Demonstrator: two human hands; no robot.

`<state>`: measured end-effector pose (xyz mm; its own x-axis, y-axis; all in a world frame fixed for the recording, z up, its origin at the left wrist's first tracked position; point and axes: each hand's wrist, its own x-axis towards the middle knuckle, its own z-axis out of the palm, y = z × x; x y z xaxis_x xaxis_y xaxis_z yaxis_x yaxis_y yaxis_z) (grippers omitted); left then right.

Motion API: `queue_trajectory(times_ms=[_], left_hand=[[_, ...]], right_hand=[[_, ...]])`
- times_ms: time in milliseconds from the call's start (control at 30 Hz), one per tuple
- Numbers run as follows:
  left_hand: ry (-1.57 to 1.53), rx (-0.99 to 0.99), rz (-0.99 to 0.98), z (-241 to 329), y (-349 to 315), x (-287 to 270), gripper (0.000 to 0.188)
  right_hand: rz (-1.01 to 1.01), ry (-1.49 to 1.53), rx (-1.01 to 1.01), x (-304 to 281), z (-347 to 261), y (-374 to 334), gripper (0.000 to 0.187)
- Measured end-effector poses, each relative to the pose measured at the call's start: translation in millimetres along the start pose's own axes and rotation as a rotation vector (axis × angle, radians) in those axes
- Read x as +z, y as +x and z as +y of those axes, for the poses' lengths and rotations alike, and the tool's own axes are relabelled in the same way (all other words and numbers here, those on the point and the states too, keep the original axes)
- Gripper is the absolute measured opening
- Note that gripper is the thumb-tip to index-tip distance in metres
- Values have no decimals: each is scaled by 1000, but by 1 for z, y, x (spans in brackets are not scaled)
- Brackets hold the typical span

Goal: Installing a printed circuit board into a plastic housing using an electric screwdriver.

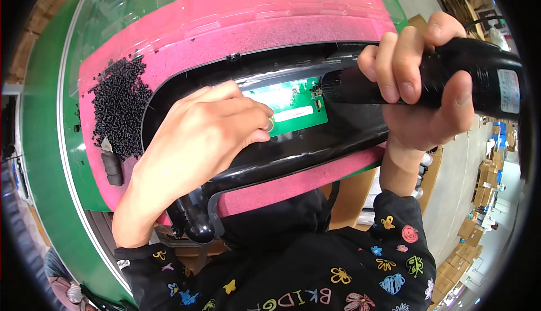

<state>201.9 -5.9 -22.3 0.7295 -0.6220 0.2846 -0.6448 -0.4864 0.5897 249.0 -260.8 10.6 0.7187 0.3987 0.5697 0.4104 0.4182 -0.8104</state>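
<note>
A green circuit board (307,120) lies inside a long black plastic housing (282,156), glare washing out part of its surface. On the board's left side rests my left hand (211,122), fingers curled and the thumb at the lower left corner; it holds the board there. My right hand (417,69) wraps around a black electric screwdriver (484,77) with a white label. The tool's narrow end reaches the board's upper right edge, beside small components; I cannot tell whether its tip touches.
Beneath the housing is a pink mat (253,35) on a green table (48,102). Many small black screws (118,100) are heaped at the left, with a dark wrapped tool (112,167) below them. A clear plastic sheet (225,1) lies along the far side. Cardboard boxes (484,181) stand at right.
</note>
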Motion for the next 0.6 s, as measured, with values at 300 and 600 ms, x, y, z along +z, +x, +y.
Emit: queue_trajectory(times_ms=[300,600], left_hand=[[-99,-158,-63,0,0,-1,16],[-43,-122,-88,-1,2,-4,17]], right_hand=[[27,-84,114,18,13,13,35],[63,-177,114,24,16,17,36]])
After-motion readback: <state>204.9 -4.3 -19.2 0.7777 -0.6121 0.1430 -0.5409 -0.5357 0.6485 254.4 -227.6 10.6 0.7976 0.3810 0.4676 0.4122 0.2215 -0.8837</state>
